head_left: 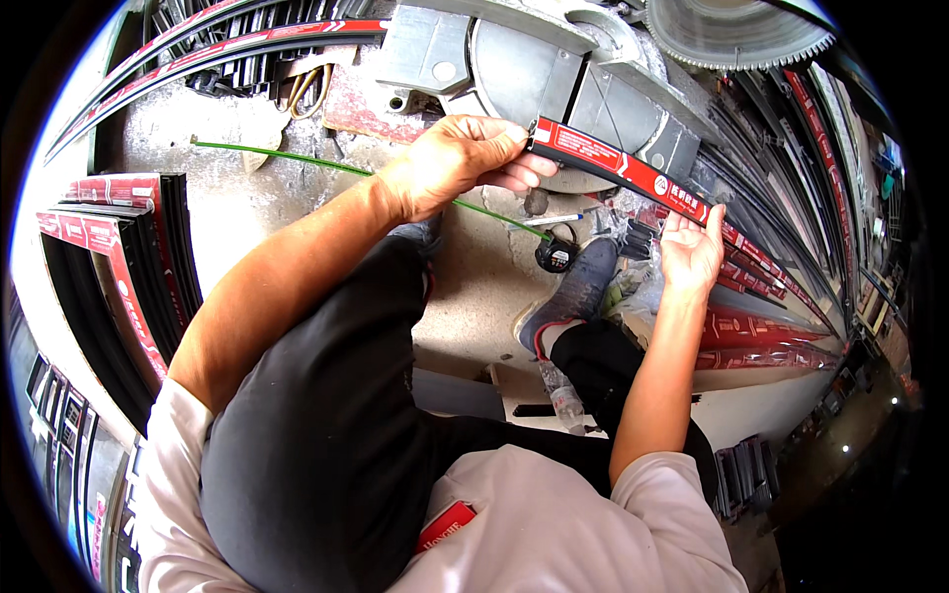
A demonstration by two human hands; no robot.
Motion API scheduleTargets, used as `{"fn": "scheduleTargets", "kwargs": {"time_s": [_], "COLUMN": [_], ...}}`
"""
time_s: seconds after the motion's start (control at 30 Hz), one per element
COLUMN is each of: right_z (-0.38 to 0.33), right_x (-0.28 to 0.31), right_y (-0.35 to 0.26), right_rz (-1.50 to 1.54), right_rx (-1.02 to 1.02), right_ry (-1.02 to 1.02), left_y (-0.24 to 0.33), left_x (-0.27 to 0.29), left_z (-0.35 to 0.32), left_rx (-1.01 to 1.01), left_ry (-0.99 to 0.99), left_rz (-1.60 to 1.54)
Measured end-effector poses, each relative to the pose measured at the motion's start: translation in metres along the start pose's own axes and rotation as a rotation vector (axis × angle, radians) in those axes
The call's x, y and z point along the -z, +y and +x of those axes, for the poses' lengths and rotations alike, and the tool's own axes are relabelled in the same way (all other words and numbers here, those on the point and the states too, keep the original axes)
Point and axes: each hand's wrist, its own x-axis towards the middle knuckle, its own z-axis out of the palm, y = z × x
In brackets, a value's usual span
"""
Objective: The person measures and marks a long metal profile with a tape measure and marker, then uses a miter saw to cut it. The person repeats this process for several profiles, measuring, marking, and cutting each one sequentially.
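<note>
Gripping a slim, straight, red-faced black bar, left fingers curl.

Bar has glossy film on top, its side more matt. Saw base is smooth metal; floor nr. its lower edge looks rough + dusty. Saw blade: shiny metal. Bottle: transp. plastic.

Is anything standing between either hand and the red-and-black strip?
Nothing visible: the left hand holds one end of the strip, and the right hand touches its lower edge. The tape measure lies apart.
</note>
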Motion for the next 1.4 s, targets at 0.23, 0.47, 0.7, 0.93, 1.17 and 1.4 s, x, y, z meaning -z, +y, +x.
{"fn": "scheduleTargets", "kwargs": {"time_s": [0.23,0.47,0.7,0.93,1.17,1.4], "right_z": [-0.0023,-0.0026,-0.0037,-0.0052,-0.0065,-0.0034], "right_x": [-0.0052,-0.0038,-0.0037,-0.0036,-0.0045,-0.0033], "right_y": [0.0008,0.001,0.0007,-0.0009,-0.0001,0.0007], "right_rz": [0.007,0.011,0.01,0.005,-0.014,0.014], "right_rx": [0.001,0.012,0.011,0.005,0.013,0.007], "right_ry": [0.016,0.016,-0.005,-0.005,-0.016,-0.001], "left_y": [-0.0025,-0.0006,-0.0027,-0.0024,-0.0033,0.0019], "left_x": [0.0018,-0.0012,0.0002,-0.0012,-0.0008,-0.0022], "left_z": [-0.0002,-0.0007,0.0001,0.0,-0.0001,-0.0014], "left_rx": [0.002,0.014,0.003,0.013,0.015,0.015], "left_ry": [0.0,0.01,0.0,0.014,0.022,0.008], "left_rz": [0.005,0.003,-0.007,0.0,-0.014,-0.103]}}
